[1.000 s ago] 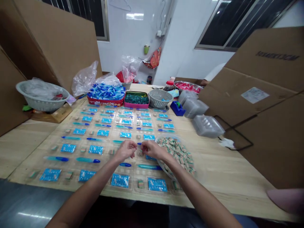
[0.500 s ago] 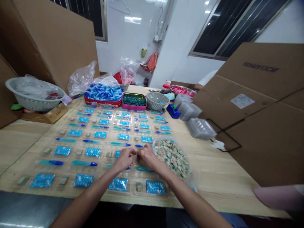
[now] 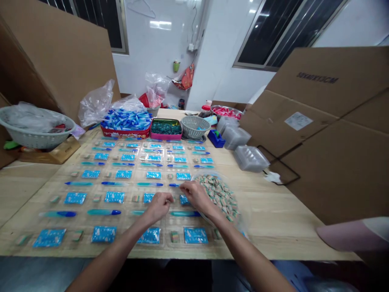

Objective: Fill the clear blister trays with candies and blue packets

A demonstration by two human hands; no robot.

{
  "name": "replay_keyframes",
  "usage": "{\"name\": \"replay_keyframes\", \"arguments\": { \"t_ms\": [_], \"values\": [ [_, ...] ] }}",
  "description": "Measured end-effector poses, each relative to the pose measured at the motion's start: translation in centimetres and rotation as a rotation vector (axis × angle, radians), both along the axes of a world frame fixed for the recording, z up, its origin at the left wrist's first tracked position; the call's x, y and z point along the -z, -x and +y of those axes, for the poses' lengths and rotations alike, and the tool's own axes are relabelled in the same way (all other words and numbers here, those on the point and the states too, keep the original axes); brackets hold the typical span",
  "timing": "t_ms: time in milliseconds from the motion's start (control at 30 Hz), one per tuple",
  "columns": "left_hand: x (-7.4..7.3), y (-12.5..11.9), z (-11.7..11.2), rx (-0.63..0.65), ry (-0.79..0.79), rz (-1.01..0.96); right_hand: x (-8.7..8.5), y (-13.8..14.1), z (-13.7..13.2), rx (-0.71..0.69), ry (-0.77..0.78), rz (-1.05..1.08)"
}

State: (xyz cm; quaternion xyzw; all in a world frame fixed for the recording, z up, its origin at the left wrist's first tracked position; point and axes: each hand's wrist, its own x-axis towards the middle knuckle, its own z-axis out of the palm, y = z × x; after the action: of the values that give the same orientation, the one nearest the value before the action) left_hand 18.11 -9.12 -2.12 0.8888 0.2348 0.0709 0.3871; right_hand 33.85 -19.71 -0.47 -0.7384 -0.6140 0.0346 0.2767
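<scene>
Clear plastic trays [image 3: 127, 219] stand in rows on the table, holding pens [image 3: 103, 212], blue printed packets [image 3: 103, 234] and small striped blocks [image 3: 174, 236]. My left hand [image 3: 159, 206] is closed, its fingers curled together over a tray in the front half. Whatever those fingers may hold is hidden. Just to the right, my right hand [image 3: 196, 195] is bent in a pinch above a blue packet [image 3: 184, 200], which it partly covers; I cannot make out anything in its fingertips. Beside my right wrist lies a clear round container [image 3: 241, 227] full of loose striped blocks [image 3: 221, 194].
Behind the rows stand a red tin of blue pens [image 3: 126, 121], a pink tin of dark green pieces [image 3: 166, 129] and a grey basket [image 3: 195, 125]. A blue tape dispenser [image 3: 216, 139] and stacked clear trays [image 3: 251, 158] are at right, near a large cardboard box [image 3: 328, 162].
My hands have drawn apart: the right has shifted up and right relative to the trays, uncovering part of a blue packet. The left stays near its tray. The whole view has shifted slightly.
</scene>
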Motion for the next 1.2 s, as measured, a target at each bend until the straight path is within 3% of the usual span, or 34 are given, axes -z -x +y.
{"name": "replay_keyframes", "arguments": {
  "t_ms": [167, 367, 467, 633, 833, 1067, 1200],
  "values": [
    [0.1, -0.3, -0.1, 0.029, -0.032, 0.046, -1.6, -3.8, -3.7, 0.163, -0.105, 0.220],
    [-1.0, -0.5, -0.5, 0.007, -0.050, 0.032, -0.8, -6.3, -7.3, 0.312, -0.033, 0.318],
    [-1.9, -1.3, -1.1, -0.021, 0.020, -0.037, -0.6, -5.9, -7.8, 0.243, 0.096, 0.318],
    [-3.0, -4.6, -2.8, -0.053, 0.211, -0.138, -0.9, -4.5, -7.4, -0.011, 0.208, 0.135],
    [-2.3, -8.7, -4.7, -0.091, 0.436, -0.194, -0.2, -4.4, -7.4, 0.001, 0.251, -0.030],
    [-1.6, -9.8, -4.8, -0.098, 0.426, -0.168, 0.2, -4.7, -7.8, -0.041, 0.216, -0.067],
    [-1.4, -9.8, -4.6, -0.083, 0.383, -0.136, 0.1, -4.9, -8.0, -0.032, 0.155, 0.024]
  ]
}}
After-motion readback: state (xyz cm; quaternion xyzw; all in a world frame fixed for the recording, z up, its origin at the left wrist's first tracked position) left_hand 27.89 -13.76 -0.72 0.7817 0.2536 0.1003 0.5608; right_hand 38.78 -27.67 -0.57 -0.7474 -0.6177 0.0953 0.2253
